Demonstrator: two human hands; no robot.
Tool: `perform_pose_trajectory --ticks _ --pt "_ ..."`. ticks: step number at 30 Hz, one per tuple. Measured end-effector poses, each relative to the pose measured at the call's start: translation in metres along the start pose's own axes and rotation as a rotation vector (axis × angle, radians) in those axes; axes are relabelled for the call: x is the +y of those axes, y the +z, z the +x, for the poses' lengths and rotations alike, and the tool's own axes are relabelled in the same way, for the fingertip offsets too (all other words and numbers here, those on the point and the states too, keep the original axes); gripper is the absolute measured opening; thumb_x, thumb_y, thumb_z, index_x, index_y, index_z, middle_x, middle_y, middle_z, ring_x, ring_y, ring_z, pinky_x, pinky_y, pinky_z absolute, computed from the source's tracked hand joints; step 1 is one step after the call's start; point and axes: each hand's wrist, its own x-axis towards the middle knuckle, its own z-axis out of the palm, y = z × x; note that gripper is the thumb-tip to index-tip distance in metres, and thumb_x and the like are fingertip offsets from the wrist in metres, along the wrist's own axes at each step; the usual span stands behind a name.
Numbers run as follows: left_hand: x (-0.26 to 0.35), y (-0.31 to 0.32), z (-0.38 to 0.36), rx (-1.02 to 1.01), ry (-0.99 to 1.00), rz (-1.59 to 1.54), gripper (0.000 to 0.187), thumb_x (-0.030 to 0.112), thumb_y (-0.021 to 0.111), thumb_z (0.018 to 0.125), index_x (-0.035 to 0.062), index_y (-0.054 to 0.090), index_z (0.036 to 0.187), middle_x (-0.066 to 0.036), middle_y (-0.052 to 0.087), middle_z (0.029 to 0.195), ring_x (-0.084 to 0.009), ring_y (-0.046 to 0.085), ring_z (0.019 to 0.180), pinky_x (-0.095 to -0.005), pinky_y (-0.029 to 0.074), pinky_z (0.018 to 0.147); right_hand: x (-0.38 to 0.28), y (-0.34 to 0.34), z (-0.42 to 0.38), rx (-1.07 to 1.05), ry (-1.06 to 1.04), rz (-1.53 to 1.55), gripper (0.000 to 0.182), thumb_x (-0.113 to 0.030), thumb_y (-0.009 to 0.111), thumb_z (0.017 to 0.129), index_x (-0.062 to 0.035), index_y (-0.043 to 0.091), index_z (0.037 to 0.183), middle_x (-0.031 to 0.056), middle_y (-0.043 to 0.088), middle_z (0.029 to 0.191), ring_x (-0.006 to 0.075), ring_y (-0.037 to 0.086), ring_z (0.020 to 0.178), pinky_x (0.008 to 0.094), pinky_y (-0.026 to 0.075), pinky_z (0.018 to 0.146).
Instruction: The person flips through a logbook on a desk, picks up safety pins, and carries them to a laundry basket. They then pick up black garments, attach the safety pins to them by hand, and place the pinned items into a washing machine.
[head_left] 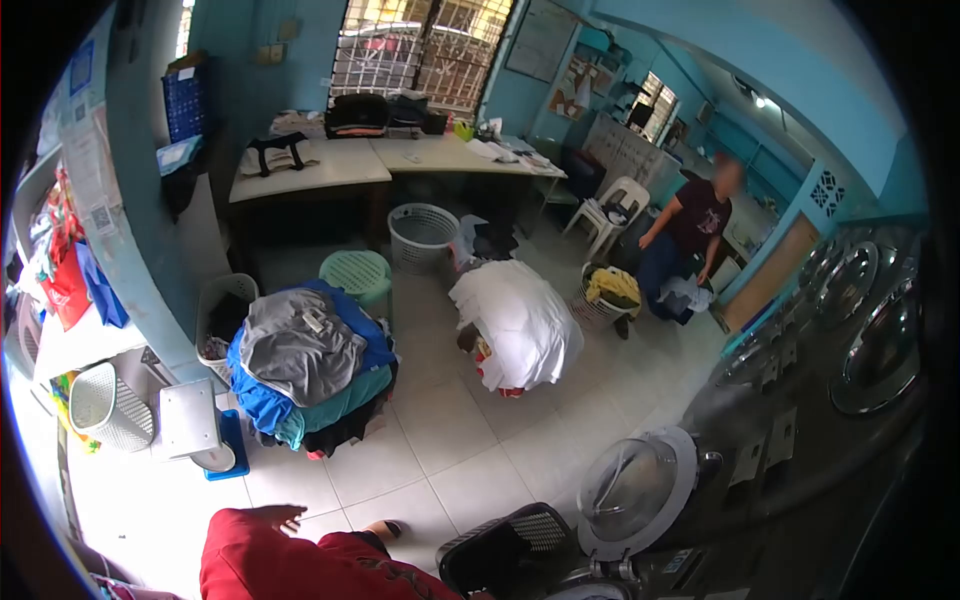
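Note:
My left hand (286,516) hangs out from the red sleeve at the lower left, its fingers apart and holding nothing. Below it is bare floor, with my sandalled foot (384,530) a little to the right. My right hand does not show; the red shirt (300,562) fills the bottom edge. On my right side a dark laundry basket (541,527) stands by a washing machine whose round door (638,490) hangs open. Ahead of my left hand is a heaped pile of clothes (303,345), grey on top over blue and teal.
A white-draped heap (517,318) sits mid-floor. Beyond it are a grey basket (424,235), a green stool (358,275) and a basket of yellow cloth (603,300). A scale (230,450) and pale basket (112,408) stand left. Another person (690,225) holds cloth near the machines.

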Motion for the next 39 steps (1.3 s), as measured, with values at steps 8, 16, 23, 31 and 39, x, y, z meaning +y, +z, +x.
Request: perform_pose_trajectory --ticks 8,16,23,31,39 --pt "0.18 0.034 0.086 0.557 0.472 -0.09 0.024 0.019 0.041 0.078 0.0073 0.062 0.082 -0.014 0.061 0.086 -0.0304 0.059 0.08 -0.0389 0.046 0.069 0.007 -0.058 0.075 -0.04 -0.354 -0.008 0.019 -0.027 0.049 0.08 -0.0102 0.053 0.071 0.006 0.051 0.062 0.0199 0.049 0.052 0.0317 0.042 0.049" --pt "0.145 -0.028 0.152 -0.006 0.334 0.012 0.021 0.021 0.044 0.08 0.0078 0.058 0.09 -0.008 0.057 0.08 -0.0216 0.055 0.073 -0.0336 0.045 0.067 -0.108 -0.02 0.037 0.129 -0.041 0.024 0.015 -0.026 0.05 0.081 -0.0115 0.052 0.083 0.0071 0.053 0.071 0.0196 0.052 0.058 0.0321 0.044 0.052" --pt "0.146 -0.239 0.14 -0.641 0.833 -0.58 0.029 0.03 0.046 0.085 0.0084 0.054 0.103 -0.003 0.055 0.088 -0.0123 0.052 0.083 -0.0265 0.042 0.075 -0.204 -0.001 0.083 -0.002 0.017 -0.052 0.017 -0.025 0.05 0.081 -0.0126 0.051 0.093 0.0081 0.055 0.079 0.0193 0.055 0.064 0.0325 0.046 0.055" --pt "0.526 -0.572 -0.119 -0.792 1.821 -0.279 0.05 0.037 0.045 0.084 0.0034 0.043 0.121 -0.009 0.055 0.104 -0.0159 0.051 0.088 -0.028 0.041 0.073 -0.37 0.004 0.187 -0.32 -0.002 0.116 0.014 -0.018 0.053 0.072 -0.0077 0.051 0.081 0.005 0.049 0.067 0.0152 0.049 0.054 0.0255 0.039 0.04" --pt "0.581 -0.638 -0.119 -0.585 1.909 -0.271 0.05 0.037 0.046 0.084 0.003 0.042 0.121 -0.009 0.055 0.104 -0.0157 0.051 0.088 -0.0278 0.04 0.073 -0.624 0.114 0.245 0.034 -0.236 -0.429 0.019 -0.023 0.05 0.079 -0.0133 0.049 0.095 0.0059 0.058 0.075 0.0129 0.053 0.055 0.0247 0.04 0.043"
